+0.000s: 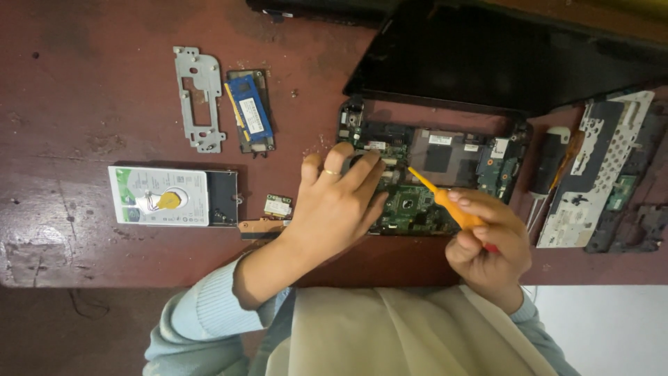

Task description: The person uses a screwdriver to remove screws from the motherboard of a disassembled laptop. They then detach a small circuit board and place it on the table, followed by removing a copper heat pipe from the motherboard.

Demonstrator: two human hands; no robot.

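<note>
A: Left hand (339, 202) flat, fingers spread on green motherboard (417, 182); right hand (490, 244) fisted round orange screwdriver (445, 202), tip on board.

B: Bare table (83, 90) left; white-green labelled hard drive (158, 196) near front edge, blue memory module (250, 110) behind it.

Looks like a small electronics repair bench — a worn, scratched reddish-brown desk (83, 230) strewn with a bared laptop motherboard (431, 174), a hard drive (158, 196), a memory module (249, 110) and a metal bracket (198, 97) — all loose.

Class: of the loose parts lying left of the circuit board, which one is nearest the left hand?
The small square card, just beside the left hand; the hard drive, blue memory stick and metal bracket lie farther off.
</note>
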